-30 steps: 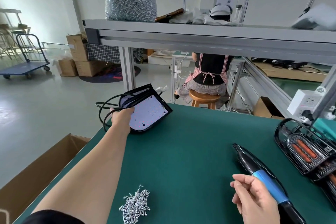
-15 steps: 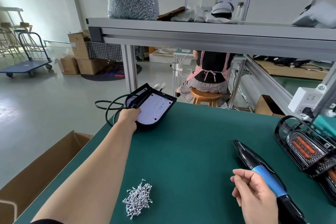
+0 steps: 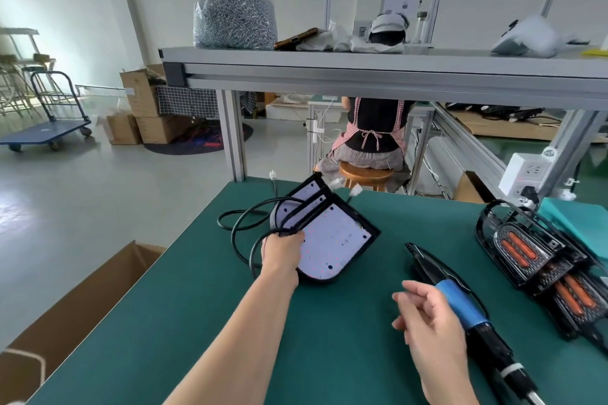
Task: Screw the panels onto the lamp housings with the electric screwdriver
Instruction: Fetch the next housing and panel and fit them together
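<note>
Left hand (image 3: 282,251) grips the lamp housing (image 3: 319,278) at its near left edge; right hand (image 3: 431,325) is loosely curled and holds nothing.
Housing lies flat on the green bench mat (image 3: 197,306), with the white panel (image 3: 332,240) seated in it, face up. The left hand's fingers are curled onto that edge. A black cable (image 3: 241,227) loops on the mat just left of the housing, passing by the left hand. The electric screwdriver (image 3: 464,306), which has a blue grip, lies on the mat to the right of the housing, its black nose pointing away from the person. The right hand is just beside the blue grip, on the housing's side of it; contact cannot be confirmed. Further right of the housing sits a stack of black housings (image 3: 543,260) showing orange elements. Above and behind the housing, a bag of screws (image 3: 233,20) stands on the shelf (image 3: 362,69).
</note>
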